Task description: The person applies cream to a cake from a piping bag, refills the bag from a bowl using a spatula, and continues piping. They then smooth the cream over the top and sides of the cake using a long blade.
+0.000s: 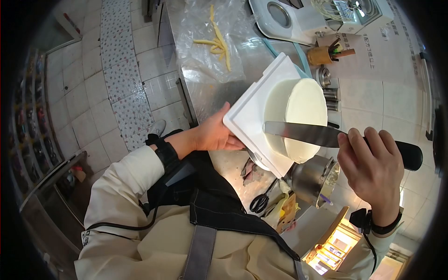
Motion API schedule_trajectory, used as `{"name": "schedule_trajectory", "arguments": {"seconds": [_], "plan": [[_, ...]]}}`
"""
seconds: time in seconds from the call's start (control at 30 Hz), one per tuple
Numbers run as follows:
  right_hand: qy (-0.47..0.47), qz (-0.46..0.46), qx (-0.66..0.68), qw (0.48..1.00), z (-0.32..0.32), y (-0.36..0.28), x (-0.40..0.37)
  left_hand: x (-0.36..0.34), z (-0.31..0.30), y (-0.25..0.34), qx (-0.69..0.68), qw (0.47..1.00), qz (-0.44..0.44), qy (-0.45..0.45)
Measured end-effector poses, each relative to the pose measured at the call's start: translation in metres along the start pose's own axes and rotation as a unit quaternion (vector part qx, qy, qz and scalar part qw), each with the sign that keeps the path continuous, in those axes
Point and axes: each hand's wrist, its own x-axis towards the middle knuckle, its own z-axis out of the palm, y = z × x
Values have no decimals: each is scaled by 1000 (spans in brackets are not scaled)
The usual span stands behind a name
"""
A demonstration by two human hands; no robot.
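Observation:
A round cake (305, 119) covered in smooth pale cream stands on a square white cake board (247, 105). My left hand (217, 130) grips that board by its near left edge, fingers tucked under it and thumb along the side. In my right hand (371, 170) is an icing spatula (310, 133), its black handle running out past my fingers. The long metal blade lies across the cake in this view, its rounded tip over the cake's lower side by the board.
Clear plastic with piped yellowish strips (217, 44) lies on the metal counter (205, 95). A steel mixing bowl (310, 179) with cream residue and black-handled scissors (259, 203) are below the board. A white machine (289, 18) and a tool pot (319, 55) stand beyond.

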Motion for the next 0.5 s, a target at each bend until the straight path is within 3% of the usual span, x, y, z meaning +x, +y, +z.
{"name": "schedule_trajectory", "arguments": {"seconds": [0.1, 0.17, 0.23, 0.3, 0.37, 0.4, 0.47, 0.5], "plan": [[5, 5, -2, 1000, 2, 0, -5, 5, -17, 17, 19, 998, 13, -51], [1, 5, -3, 1000, 3, 1, -6, 8, -14, 24, 54, 997, 44, -19], [-1, 6, -5, 1000, 4, 2, -8, 10, -12, 29, -68, 990, 125, 9], [-1, 7, -6, 1000, 4, 2, -11, 7, -5, 28, -79, 987, 139, 9], [-11, 12, 0, 1000, 4, 1, -12, 7, -9, 17, -47, 997, 42, 43], [-19, 16, 5, 1000, 3, 1, -12, 6, -13, 11, -46, 997, 43, 43], [-21, 18, 4, 1000, 4, 0, -15, 6, -21, 2, 2, 995, -61, -76], [-26, 20, 3, 999, 5, 0, -17, 5, -23, 6, 3, 995, -62, -76]]}}
